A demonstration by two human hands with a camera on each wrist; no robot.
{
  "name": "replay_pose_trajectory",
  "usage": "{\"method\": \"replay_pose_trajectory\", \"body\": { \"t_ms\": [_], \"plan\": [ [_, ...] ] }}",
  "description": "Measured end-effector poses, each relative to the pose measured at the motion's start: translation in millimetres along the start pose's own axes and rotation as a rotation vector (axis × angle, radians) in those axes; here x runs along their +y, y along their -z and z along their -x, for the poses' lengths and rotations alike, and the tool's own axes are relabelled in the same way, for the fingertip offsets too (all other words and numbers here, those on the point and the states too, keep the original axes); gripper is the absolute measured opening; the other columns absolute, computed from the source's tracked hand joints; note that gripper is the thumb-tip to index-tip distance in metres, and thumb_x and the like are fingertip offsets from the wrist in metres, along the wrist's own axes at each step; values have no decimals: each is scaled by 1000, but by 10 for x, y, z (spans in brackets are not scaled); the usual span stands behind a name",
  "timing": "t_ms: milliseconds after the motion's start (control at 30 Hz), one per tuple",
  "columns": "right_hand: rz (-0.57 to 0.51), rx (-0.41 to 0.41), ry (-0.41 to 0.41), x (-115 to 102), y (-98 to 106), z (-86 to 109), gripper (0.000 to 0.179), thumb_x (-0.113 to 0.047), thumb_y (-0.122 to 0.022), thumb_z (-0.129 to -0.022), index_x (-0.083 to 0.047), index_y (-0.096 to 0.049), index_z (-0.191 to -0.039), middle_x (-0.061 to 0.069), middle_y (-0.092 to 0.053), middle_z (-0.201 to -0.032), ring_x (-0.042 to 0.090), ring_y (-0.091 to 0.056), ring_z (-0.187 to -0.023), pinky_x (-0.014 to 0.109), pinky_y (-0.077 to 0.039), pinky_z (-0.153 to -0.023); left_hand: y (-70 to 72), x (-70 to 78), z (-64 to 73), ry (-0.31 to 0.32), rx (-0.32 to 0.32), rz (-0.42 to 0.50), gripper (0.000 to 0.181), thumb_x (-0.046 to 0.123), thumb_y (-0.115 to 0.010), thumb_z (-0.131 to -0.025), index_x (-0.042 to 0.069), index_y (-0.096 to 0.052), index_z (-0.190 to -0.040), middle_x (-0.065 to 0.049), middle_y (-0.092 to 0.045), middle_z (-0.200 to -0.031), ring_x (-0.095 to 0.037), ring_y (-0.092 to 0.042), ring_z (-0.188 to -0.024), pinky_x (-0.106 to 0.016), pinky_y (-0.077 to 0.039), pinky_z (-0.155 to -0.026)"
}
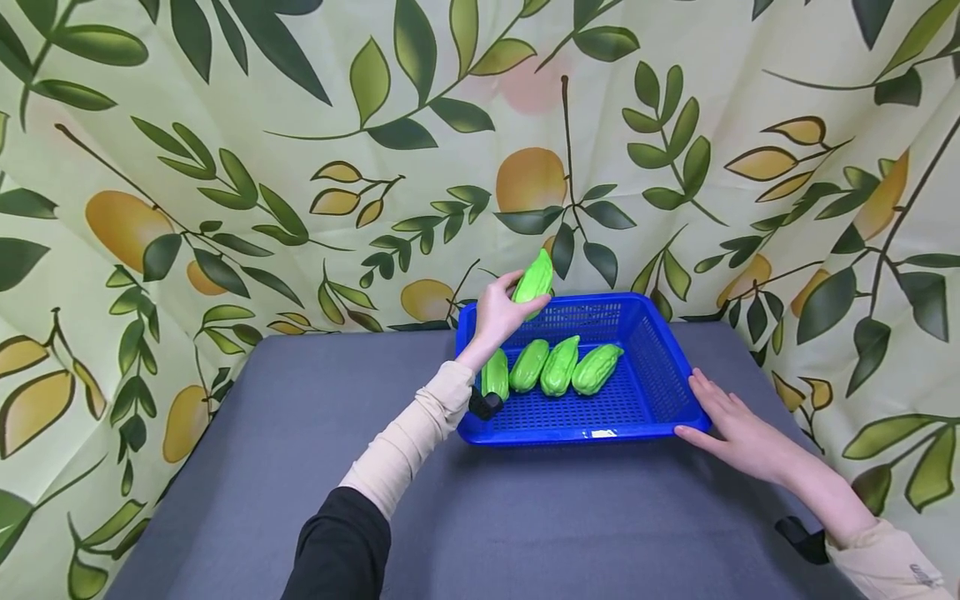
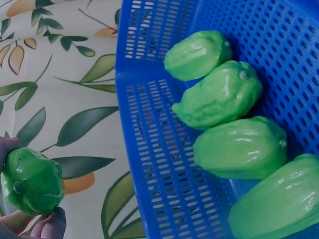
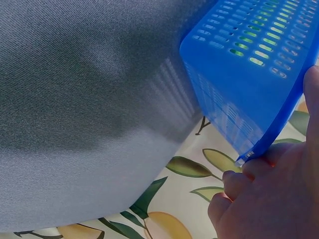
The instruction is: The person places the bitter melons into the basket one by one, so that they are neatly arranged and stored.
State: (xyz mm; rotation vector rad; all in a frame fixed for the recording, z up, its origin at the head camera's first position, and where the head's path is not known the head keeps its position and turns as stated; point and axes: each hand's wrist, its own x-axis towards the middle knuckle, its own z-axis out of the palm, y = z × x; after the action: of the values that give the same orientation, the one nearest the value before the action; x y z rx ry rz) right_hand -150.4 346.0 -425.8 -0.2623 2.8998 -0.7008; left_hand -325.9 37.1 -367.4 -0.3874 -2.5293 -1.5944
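Note:
My left hand (image 1: 501,312) holds a light green, ridged bitter melon (image 1: 536,282) above the back left part of a blue plastic basket (image 1: 570,435). Fingers and thumb close around its sides, and its tapered tip points up. In the left wrist view, the blunt end of this bitter melon (image 2: 35,181) faces the camera. Several more bitter melons (image 1: 559,367) lie side by side on the basket's floor, toward its left. At the basket's right rim rests my right hand (image 1: 738,429), its fingers extended along the edge and the thumb near the front corner.
The basket stands on a grey cloth-covered table (image 1: 322,400), toward the back right. Behind and beside the table hangs a curtain (image 1: 300,150) printed with leaves and fruit. The basket's slotted side wall (image 3: 249,55) shows in the right wrist view.

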Motion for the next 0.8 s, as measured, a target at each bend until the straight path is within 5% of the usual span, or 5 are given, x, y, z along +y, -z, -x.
{"method": "replay_pose_trajectory", "body": {
  "t_ms": [400,800],
  "plan": [
    [-1,12,2,0,-18,13,94,-52,-53,-92,5,-6,-150,30,-3,-155,50,-7,-141,63,-1,-115,-315,72,45,28,-72,23,60,28,-80,-75,10,-59,-128,-9,-67,-120,-21,-65,-108,-24,-55,-82],
    [-4,11,4,15,-22,11,93,-52,-52,-92,4,-5,-150,29,-3,-156,50,-7,-141,62,1,-115,-499,241,-98,-10,-84,-24,61,31,-79,-76,8,-58,-129,-8,-67,-119,-20,-65,-108,-26,-53,-87]
  ]
}}
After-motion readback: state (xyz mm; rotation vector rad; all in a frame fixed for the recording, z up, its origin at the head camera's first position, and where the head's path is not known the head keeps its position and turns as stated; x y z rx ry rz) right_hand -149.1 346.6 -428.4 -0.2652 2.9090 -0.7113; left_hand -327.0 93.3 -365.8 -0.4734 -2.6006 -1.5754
